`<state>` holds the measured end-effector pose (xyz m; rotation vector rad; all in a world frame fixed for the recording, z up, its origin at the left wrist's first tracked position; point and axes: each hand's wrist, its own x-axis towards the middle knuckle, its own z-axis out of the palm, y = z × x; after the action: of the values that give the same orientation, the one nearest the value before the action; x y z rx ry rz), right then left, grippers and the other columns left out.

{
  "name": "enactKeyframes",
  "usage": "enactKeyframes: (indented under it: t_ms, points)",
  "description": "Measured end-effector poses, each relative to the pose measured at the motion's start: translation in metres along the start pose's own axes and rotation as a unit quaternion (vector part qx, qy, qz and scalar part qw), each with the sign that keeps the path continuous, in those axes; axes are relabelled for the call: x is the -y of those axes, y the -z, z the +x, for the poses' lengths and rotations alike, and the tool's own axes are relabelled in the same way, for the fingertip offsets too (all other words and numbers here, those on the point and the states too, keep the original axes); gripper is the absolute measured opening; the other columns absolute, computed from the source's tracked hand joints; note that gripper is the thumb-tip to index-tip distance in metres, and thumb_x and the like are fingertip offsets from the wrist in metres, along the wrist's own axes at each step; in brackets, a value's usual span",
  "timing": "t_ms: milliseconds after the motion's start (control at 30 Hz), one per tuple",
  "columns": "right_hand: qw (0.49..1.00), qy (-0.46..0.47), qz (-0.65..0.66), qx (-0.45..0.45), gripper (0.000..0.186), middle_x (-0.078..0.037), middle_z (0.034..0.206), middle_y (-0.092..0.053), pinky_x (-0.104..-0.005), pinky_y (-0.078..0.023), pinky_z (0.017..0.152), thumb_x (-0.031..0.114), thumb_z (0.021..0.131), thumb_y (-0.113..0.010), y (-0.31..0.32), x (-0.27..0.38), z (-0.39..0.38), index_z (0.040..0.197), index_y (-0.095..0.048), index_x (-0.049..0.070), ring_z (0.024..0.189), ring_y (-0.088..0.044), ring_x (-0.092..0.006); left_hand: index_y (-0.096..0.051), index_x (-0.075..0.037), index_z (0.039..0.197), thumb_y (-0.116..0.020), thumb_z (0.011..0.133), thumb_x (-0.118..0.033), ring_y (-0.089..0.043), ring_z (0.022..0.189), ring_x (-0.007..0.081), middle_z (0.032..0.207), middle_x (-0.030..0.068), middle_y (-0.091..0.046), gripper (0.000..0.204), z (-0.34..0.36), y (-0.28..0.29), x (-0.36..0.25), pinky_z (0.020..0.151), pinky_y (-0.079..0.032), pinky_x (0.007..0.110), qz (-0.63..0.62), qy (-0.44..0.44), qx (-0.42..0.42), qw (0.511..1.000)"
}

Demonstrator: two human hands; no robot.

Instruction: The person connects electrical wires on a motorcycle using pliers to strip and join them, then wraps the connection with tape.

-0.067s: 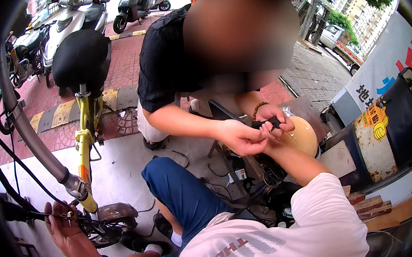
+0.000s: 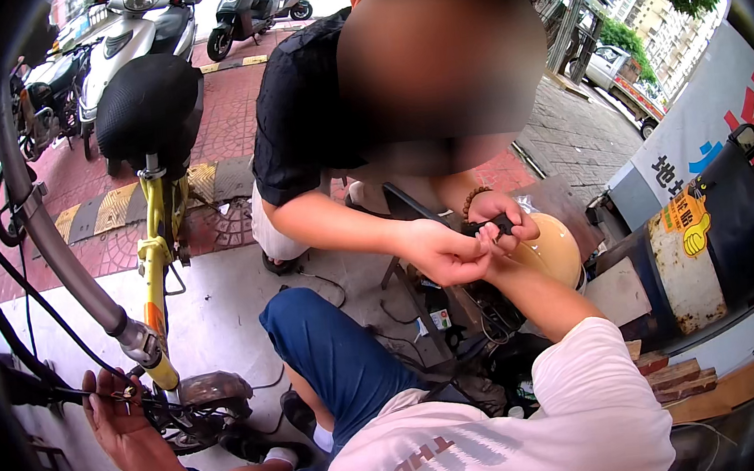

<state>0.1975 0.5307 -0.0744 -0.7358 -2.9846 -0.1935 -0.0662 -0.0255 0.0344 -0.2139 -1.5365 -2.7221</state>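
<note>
At the lower left my left hand (image 2: 122, 419) is raised with its palm up, fingers curled at a black cable (image 2: 77, 393) beside the yellow bicycle frame (image 2: 154, 255). A small brass-coloured fitting (image 2: 129, 392) shows at the fingertips. My right arm reaches forward to the co-worker's hands, where my right hand (image 2: 499, 263) is mostly hidden behind them; its fingers cannot be made out. Between the co-worker's fingers sits a small black part (image 2: 502, 224). One co-worker's hand (image 2: 446, 254) overlaps mine, and the other hand (image 2: 524, 221), below a beaded bracelet, supports the part.
A black saddle (image 2: 149, 107) and a grey metal tube (image 2: 73, 249) stand on the left. Below them is a small wheel (image 2: 216, 389). On the right are a round tan surface (image 2: 553, 251), a dark barrel (image 2: 692, 244) and wood pieces (image 2: 681, 379). Parked scooters (image 2: 144, 32) line the back.
</note>
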Motion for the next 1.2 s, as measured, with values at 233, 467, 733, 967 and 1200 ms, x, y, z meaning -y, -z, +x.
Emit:
enactKeyframes:
  t_ms: [233,467,733,967,1200]
  points:
    - [1.0,-0.026,0.0,-0.017,0.036,-0.021,0.121,-0.059,-0.0514,-0.046,0.097,0.016,0.085,-0.062,0.011,-0.032,-0.005,0.118,-0.062,0.001,0.114,-0.058,-0.0378,-0.049,0.001,0.143,-0.042,0.111,-0.021,-0.064,0.115,0.0216,0.126,0.0145,-0.065,0.039,0.001,-0.002,0.0,0.101,-0.053,0.04,0.003,0.007,-0.01,1.0]
    - [0.979,-0.186,-0.085,-0.003,0.033,-0.021,0.116,-0.06,-0.052,-0.047,0.094,0.016,0.083,-0.061,0.016,-0.104,-0.025,0.113,-0.064,0.002,0.11,-0.06,-0.0373,-0.053,0.001,0.137,-0.047,0.109,-0.023,-0.065,0.11,0.021,0.121,0.0133,-0.067,0.037,-0.003,-0.009,-0.005,0.095,-0.053,0.039,0.022,0.003,-0.018,1.0]
    - [0.99,-0.109,-0.081,-0.041,0.028,-0.021,0.11,-0.062,-0.0527,-0.048,0.091,0.015,0.082,-0.061,0.014,-0.083,-0.022,0.106,-0.066,0.003,0.105,-0.063,-0.0367,-0.057,-0.002,0.131,-0.05,0.109,-0.023,-0.067,0.106,0.0204,0.115,0.0121,-0.068,0.032,-0.011,-0.017,-0.016,0.09,-0.055,0.036,0.04,0.004,-0.032,0.999]
    - [0.991,0.078,-0.057,-0.09,0.025,-0.022,0.105,-0.063,-0.0533,-0.049,0.088,0.014,0.08,-0.061,0.025,0.009,-0.02,0.101,-0.068,0.003,0.101,-0.065,-0.0361,-0.057,-0.001,0.129,-0.052,0.108,-0.023,-0.066,0.104,0.0204,0.111,0.0115,-0.067,0.032,-0.014,-0.028,-0.018,0.088,-0.056,0.036,0.044,0.006,-0.048,0.998]
    - [0.981,0.148,0.118,-0.051,0.021,-0.014,0.093,-0.067,-0.0477,-0.051,0.085,0.018,0.082,-0.065,0.092,0.096,-0.046,0.099,-0.063,0.006,0.093,-0.066,-0.0334,-0.06,-0.009,0.135,-0.056,0.106,-0.031,-0.064,0.107,0.0139,0.116,0.004,-0.068,0.036,-0.004,-0.011,-0.015,0.086,-0.05,0.031,0.085,0.005,-0.087,0.993]
